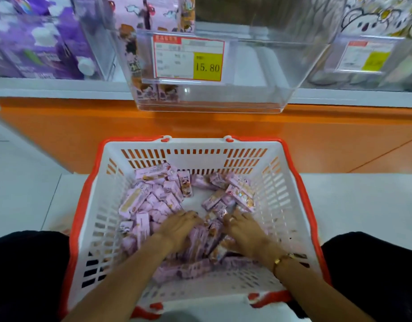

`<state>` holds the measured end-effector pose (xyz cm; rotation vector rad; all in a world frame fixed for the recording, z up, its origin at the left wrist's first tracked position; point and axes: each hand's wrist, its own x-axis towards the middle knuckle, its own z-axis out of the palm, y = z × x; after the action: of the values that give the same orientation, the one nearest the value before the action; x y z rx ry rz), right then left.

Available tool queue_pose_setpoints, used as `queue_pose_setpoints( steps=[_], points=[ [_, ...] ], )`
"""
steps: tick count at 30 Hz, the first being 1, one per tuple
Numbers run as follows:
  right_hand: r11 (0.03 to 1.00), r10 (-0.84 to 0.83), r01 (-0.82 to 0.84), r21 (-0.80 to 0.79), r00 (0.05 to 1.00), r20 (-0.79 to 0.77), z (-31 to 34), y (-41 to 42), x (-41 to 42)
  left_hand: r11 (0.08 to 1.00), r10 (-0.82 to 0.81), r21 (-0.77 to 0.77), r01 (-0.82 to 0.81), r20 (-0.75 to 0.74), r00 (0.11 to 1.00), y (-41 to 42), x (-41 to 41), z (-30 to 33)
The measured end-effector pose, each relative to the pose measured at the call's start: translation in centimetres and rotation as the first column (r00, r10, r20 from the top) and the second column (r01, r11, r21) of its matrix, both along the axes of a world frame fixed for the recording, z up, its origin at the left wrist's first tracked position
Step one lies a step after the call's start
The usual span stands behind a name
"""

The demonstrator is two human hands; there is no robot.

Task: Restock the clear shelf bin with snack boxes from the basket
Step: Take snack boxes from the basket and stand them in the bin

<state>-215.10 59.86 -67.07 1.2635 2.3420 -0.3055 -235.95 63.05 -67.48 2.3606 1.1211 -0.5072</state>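
Two hands were down in the basket (291, 182), both forearms reaching in over its near rim from the bottom of the view. The left hand (179, 228) lay palm down on the heap of snack boxes (153, 201), its fingers fairly straight and spread forward, touching the boxes; nothing showed it curled round any of them. The right hand (243, 226) also lay palm down just beside it, fingers pointing away from the person, with a box (220, 213) at its fingertips; whether it pinched that box or merely pressed on it could not be told through the blur. A gold bracelet (281, 260) sat on the right wrist. Pink boxes lay jumbled across the basket's floor, thickest at the left and around the hands, with a bare patch of white floor toward the far middle. The basket was white with a red rim and slotted walls, and it stood on a pale tiled floor (23, 194) between the person's dark-clad knees. Beyond it ran an orange shelf base (72, 135), and above that the clear shelf bin (281, 84) jutted over the shelf's white edge, holding a few upright boxes at its left side and a price label (188, 59) reading 15.80 on its front. Purple cartons (37, 47) filled the neighbouring bin to the left.
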Motion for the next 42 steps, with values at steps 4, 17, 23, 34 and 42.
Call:
queue_pose_setpoints(
  steps=[4,17,23,34,42],
  points=[
    [0.996,0.087,-0.088,0.018,0.995,0.047,-1.0,-0.6,-1.0,0.996,-0.078,0.035,0.081,-0.061,0.995,0.3,0.8,0.8],
    [0.551,-0.822,0.473,-0.687,0.452,-0.347,5.1,3.2,0.4,0.811,0.583,-0.183,-0.555,0.181,0.792,1.6,-3.1,5.2],
    [0.295,-0.941,0.259,-0.920,-0.086,-0.326,8.6,5.1,-1.4,-0.096,0.987,-0.985,-0.142,-0.077,-0.138,0.9,-3.0,8.6],
    [0.582,-0.791,0.132,-0.802,0.320,-0.521,8.2,5.5,-4.2,0.128,0.975,-0.824,-0.552,0.206,-0.082,-1.0,-0.2,7.2],
    [0.864,-0.433,0.463,-0.196,0.884,0.177,-0.7,0.5,-0.5,0.068,0.964,-0.788,-0.612,0.210,-0.163,-0.5,-2.4,6.0]
  ],
)
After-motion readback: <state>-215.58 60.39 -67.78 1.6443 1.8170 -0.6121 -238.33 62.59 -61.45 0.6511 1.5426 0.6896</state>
